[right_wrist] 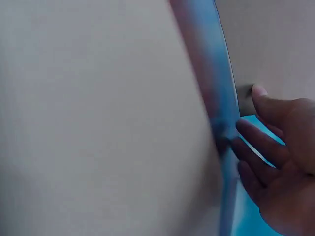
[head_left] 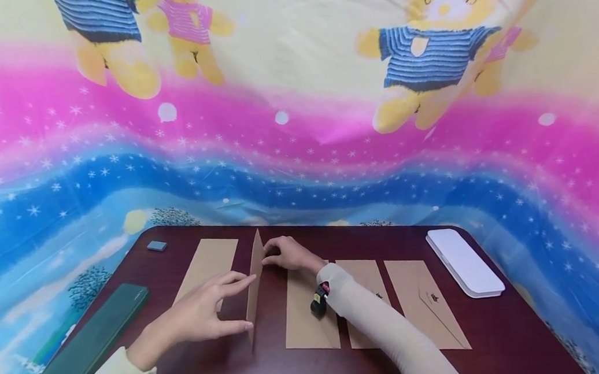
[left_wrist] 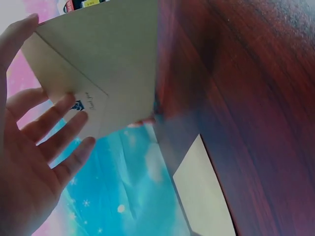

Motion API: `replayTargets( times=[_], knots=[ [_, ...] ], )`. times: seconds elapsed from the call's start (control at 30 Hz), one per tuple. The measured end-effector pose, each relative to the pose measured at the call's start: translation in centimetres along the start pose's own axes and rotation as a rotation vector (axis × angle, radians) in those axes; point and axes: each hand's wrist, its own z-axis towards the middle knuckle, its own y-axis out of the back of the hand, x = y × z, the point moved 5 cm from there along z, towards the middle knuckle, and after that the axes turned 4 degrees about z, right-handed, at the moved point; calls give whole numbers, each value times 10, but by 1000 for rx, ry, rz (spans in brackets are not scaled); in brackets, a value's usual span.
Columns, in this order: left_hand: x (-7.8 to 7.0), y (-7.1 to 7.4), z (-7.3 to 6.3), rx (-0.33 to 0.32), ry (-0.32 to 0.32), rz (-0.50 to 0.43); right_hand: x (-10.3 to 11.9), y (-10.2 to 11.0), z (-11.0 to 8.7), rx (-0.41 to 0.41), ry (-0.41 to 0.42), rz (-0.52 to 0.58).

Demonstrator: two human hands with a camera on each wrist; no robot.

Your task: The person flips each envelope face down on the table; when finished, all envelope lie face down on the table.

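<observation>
A kraft-brown envelope (head_left: 255,288) stands on its long edge near the middle of the table. Its flap side, with a small dark print, faces the left hand (head_left: 208,303). That hand's fingers are spread and fairly straight, their tips at the envelope's left face, with the thumb by its near end. At the far end the right hand (head_left: 291,253) holds the envelope, thumb on the right face and curled fingers (right_wrist: 258,140) around the far edge. Another brown envelope (head_left: 218,253) lies flat to the left, partly covered by the left hand.
Several brown envelopes (head_left: 424,294) lie in a row on the right, partly under the right forearm. A white case (head_left: 465,262) sits at the right edge, a long green case (head_left: 93,340) at the left. A small blue-grey block (head_left: 156,245) is at the back left corner. Patterned cloth (head_left: 297,152) hangs behind the table.
</observation>
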Motion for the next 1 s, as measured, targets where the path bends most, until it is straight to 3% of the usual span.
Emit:
replayTargets(
  times=[0.2, 0.3, 0.53, 0.73, 0.87, 1.0],
  knots=[
    [6, 8, -6, -111, 12, 7, -4, 27, -2, -18, 29, 130],
    [11, 7, -8, -108, 5, 9, -5, 41, -4, -42, 21, 207],
    [26, -7, -9, 10, 42, 69, -7, 57, -7, -74, -21, 225],
    [33, -12, -7, 54, 56, 73, -8, 52, -5, -67, -39, 215],
    [40, -18, -4, 124, 70, 69, -9, 43, -2, -49, -12, 94],
    [44, -29, -4, 203, 98, 67, -6, 26, -2, 22, 39, -61]
  ],
)
